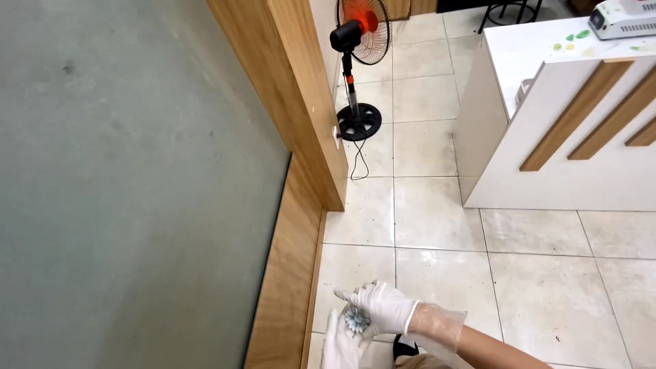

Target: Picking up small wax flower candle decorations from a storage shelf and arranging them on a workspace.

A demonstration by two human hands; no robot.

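The pale tiled floor (533, 273) carries 1 black standing fan (358, 61) and a white counter (547, 137).

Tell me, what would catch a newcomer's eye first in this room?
Probably the black pedestal fan with orange blades, standing on the tiled floor beside a wooden door frame at the top. At the bottom, two white-gloved hands meet: the right hand and left hand hold a small bluish, spiky round thing between them. A white counter stands on the right.

Bright, even daylight; tiles faintly glossy
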